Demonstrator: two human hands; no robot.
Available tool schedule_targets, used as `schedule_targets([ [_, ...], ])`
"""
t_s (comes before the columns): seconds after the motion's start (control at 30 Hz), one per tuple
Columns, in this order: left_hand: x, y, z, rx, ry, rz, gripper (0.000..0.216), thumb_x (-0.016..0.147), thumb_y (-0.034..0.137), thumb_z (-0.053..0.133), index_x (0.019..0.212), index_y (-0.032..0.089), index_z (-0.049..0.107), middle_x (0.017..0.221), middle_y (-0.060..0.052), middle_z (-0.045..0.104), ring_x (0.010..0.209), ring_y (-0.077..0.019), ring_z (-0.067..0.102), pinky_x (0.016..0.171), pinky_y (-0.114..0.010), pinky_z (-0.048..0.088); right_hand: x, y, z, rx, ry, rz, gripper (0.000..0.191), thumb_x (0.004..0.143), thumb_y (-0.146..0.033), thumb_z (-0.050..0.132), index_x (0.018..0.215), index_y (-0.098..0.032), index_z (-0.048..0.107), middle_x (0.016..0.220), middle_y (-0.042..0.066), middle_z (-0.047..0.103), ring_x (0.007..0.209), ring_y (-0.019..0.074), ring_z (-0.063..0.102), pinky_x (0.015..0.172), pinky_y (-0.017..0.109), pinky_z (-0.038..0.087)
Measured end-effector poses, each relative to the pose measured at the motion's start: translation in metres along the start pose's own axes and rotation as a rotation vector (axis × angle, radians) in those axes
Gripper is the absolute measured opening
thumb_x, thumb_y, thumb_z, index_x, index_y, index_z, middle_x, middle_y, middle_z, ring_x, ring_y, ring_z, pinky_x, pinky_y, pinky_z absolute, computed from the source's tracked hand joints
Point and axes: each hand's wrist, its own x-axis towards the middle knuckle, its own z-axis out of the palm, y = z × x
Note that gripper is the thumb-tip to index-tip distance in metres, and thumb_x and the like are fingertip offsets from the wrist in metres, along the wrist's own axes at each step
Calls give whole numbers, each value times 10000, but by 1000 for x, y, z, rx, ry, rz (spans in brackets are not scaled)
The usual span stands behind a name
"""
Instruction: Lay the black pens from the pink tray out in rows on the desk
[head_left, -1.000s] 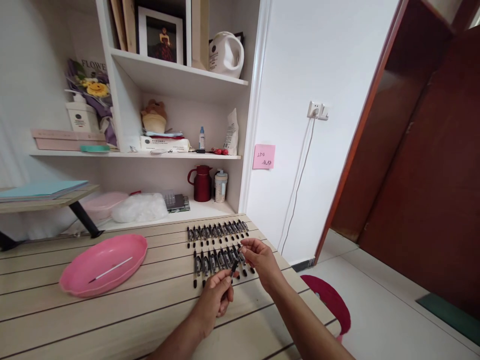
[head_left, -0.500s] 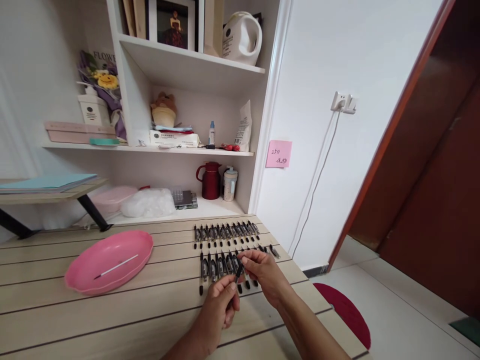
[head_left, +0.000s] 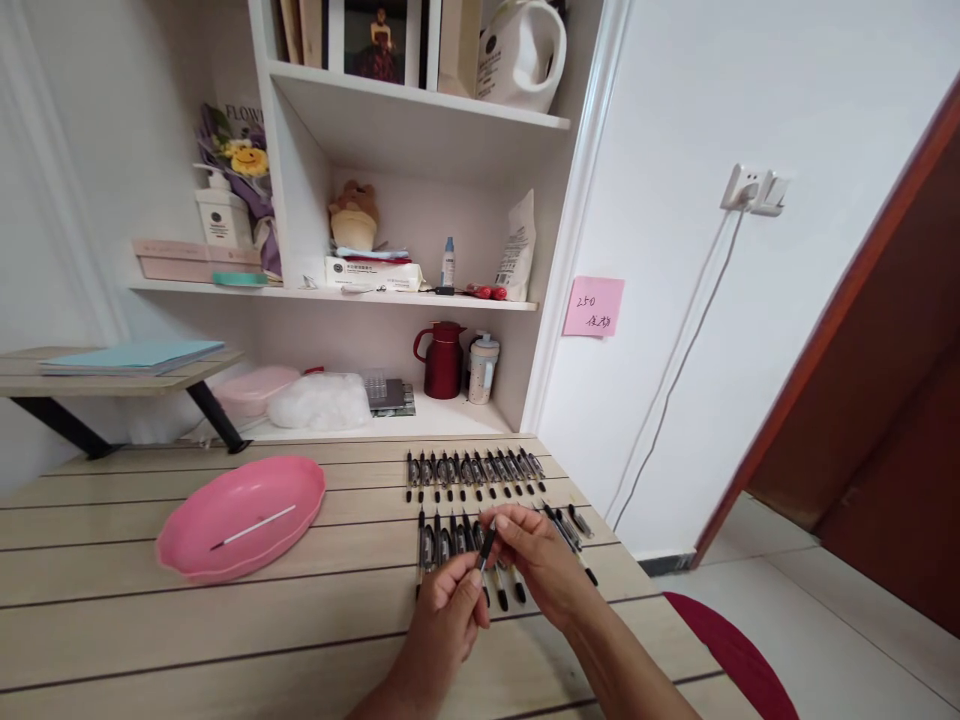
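Observation:
A black pen [head_left: 487, 546] is held at a slant between my two hands over the table. My left hand [head_left: 454, 604] is closed around its lower part. At the pen's upper end, the fingertips of my right hand [head_left: 537, 560] are pinched together; whether a small part sits between them is hidden. Beneath and behind my hands lies a front row of pens [head_left: 444, 545], partly covered by them. Farther back runs a second row of similar pens [head_left: 474, 475], side by side with dark caps toward me.
To the left stands a pink scalloped tray [head_left: 176, 562] with a thin white pen refill [head_left: 255, 527] in it. Shelves behind hold a red jug [head_left: 442, 362], a speckled cup [head_left: 482, 370] and a bag of white stuffing [head_left: 319, 402]. The table's right edge slants down past my right arm.
The camera view has shifted, so the shelves and table appear farther right. Both hands keep hold of the pen, with little change in their grip.

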Motion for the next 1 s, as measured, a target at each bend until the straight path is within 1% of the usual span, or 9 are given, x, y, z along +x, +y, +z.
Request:
schedule_targets([
  [0.1, 0, -2, 2, 1, 1, -11, 480, 679, 456, 553, 1016, 115, 549, 470, 52, 470, 290, -7, 216, 326, -176, 108, -1, 1, -3, -19, 27, -26, 264, 618, -387, 673, 586, -146, 569, 479, -19, 524, 451, 80, 442, 488, 218, 302],
  [0.13, 0, -3, 2, 2, 0, -9, 480, 678, 455, 555, 1014, 113, 551, 467, 52, 469, 290, -7, 219, 326, -176, 111, -2, 0, -3, -6, 32, -23, 263, 614, -385, 677, 579, -150, 563, 493, -17, 532, 464, 84, 451, 495, 218, 316],
  [0.27, 3, -8, 1, 4, -11, 7, 488, 684, 453, 547, 1026, 103, 549, 457, 52, 468, 286, -10, 215, 323, -179, 113, -5, -1, -1, 90, -13, 19, 274, 629, -395, 661, 763, -161, 613, 747, 40, 609, 607, 121, 516, 559, 242, 382],
  [0.43, 4, -9, 1, 53, 37, 17, 468, 683, 425, 558, 1033, 115, 571, 446, 54, 463, 308, -22, 225, 333, -184, 122, -6, 3, 0, 48, 60, -16, 244, 560, -345, 720, 606, -162, 565, 573, -13, 552, 519, 97, 476, 545, 228, 369],
  [0.53, 1, -6, 1, 62, 44, 16, 472, 693, 414, 546, 1063, 123, 566, 458, 51, 469, 320, -29, 230, 344, -185, 135, -7, 3, 1, 115, 23, 35, 292, 577, -368, 706, 768, -169, 610, 749, 36, 611, 656, 134, 533, 598, 243, 394],
  [0.6, 1, -6, 0, 78, 43, 30, 467, 697, 412, 538, 1063, 124, 572, 459, 50, 466, 329, -34, 235, 351, -187, 147, -7, 3, 1, 157, -2, 51, 303, 582, -377, 699, 778, -161, 619, 799, 55, 615, 684, 142, 538, 612, 250, 398],
  [0.73, 2, -9, -3, 176, 58, 79, 419, 707, 382, 538, 1030, 123, 601, 465, 44, 458, 364, -46, 265, 373, -189, 178, -8, 4, 2, 127, 41, 12, 229, 555, -318, 729, 593, -162, 567, 601, -4, 567, 538, 90, 472, 553, 218, 371],
  [0.9, 2, -10, -4, 184, 60, 103, 426, 720, 389, 514, 1040, 120, 597, 462, 41, 457, 385, -63, 286, 403, -195, 216, -9, 4, 2, 182, 12, 52, 309, 565, -366, 714, 781, -171, 611, 812, 57, 612, 709, 151, 540, 628, 259, 404],
  [1.0, 1, -7, -5, 294, 70, 176, 374, 724, 363, 514, 1002, 140, 627, 483, 29, 472, 450, -88, 365, 456, -201, 278, -8, 7, 0, 126, 56, 13, 264, 527, -342, 741, 637, -161, 584, 616, 4, 566, 567, 106, 481, 557, 229, 370],
])
